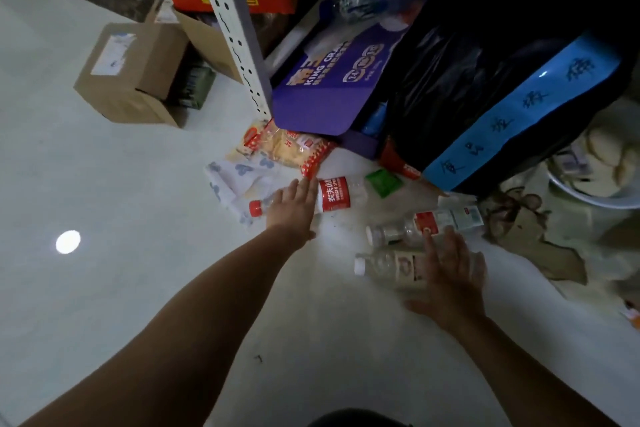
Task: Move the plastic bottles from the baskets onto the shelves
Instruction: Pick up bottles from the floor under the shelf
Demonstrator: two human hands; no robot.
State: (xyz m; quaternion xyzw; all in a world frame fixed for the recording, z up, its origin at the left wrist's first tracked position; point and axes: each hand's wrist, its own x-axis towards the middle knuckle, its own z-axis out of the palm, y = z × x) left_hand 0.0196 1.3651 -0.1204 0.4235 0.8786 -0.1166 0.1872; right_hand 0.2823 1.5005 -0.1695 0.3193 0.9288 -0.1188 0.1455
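While both spread flat, hands (294,210) (450,276) touch bottles (334,194) (391,265)

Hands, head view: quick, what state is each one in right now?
Left hand: open, fingers straight over the red-label bottle, not gripping it.
Right hand: open, fingers spread over the beige-label bottle, not gripping it.

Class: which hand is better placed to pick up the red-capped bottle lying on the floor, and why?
Left. The left hand lies across the red-capped bottle, fingers straight; the right hand covers the beige-labelled bottle nearer the person.
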